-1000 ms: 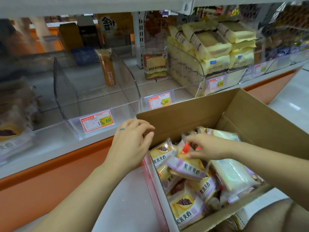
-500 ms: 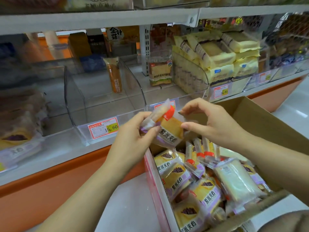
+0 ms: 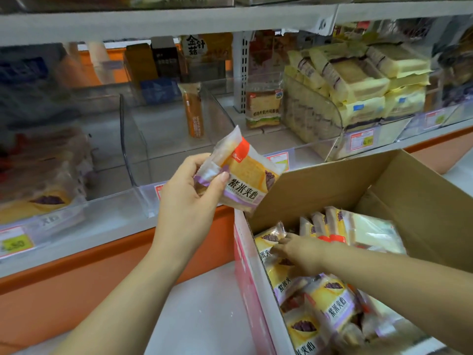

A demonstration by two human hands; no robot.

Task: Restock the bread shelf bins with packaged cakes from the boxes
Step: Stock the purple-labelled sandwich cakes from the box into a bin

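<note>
My left hand [image 3: 189, 198] grips a packaged cake [image 3: 245, 175] by its left end; the wrapper is yellow and purple with a red tab. It is held tilted in front of a clear shelf bin [image 3: 133, 149] and above the box's near corner. The open cardboard box [image 3: 332, 185] sits at lower right with several of the same cakes [image 3: 335, 303] inside. My right hand [image 3: 299, 249] is down in the box, thumb and fingers pinching another packaged cake [image 3: 266, 238] at the left side of the pile.
An orange pack [image 3: 194, 114] stands upright at the back of the clear bin. A bagged loaf [image 3: 263, 108] stands to its right, then a bin heaped with yellow packs [image 3: 358, 93]. A left bin [image 3: 46, 201] holds similar cakes. A shelf board [image 3: 179, 21] runs overhead.
My right hand let go of the lifted cake and dropped back into the box onto another pack. My left hand now holds the cake alone, slightly higher and closer to the bin.
</note>
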